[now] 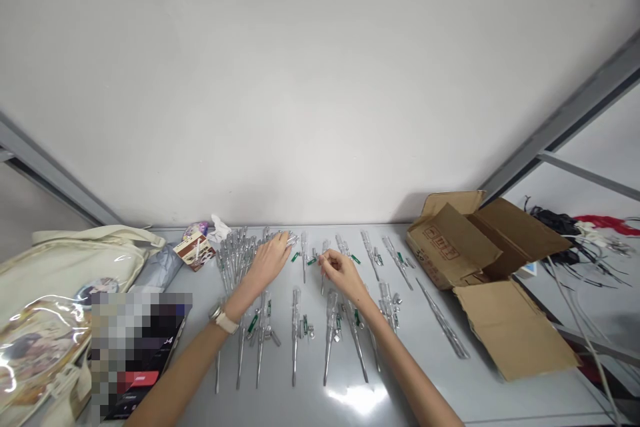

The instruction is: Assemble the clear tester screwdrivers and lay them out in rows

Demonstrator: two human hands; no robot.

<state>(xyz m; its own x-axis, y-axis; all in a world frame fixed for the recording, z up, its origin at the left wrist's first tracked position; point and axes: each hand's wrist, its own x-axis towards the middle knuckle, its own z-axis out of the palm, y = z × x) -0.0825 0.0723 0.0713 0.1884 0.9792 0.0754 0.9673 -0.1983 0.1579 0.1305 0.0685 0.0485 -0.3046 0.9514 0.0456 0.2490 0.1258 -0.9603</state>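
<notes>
Left hand [270, 261] rests half-closed on a heap of ribbed clear plastic screwdrivers [237, 260]; right hand [340, 270] pinches a slim clear screwdriver [324, 268] with metal shaft, above the smooth grey table [480, 380].

**Grey-white table [465, 390], viewed from above.** Clear-handled tester screwdrivers [296, 337], many with green parts, lie in loose rows across the centre and bunch at upper centre-left. Right: open cardboard box [453, 243]. Left: canvas tote bag [65, 280], grey plastic pouch [156, 268], small printed box [194, 251], white tissue [219, 228], pixelated dark object [135, 353].
</notes>
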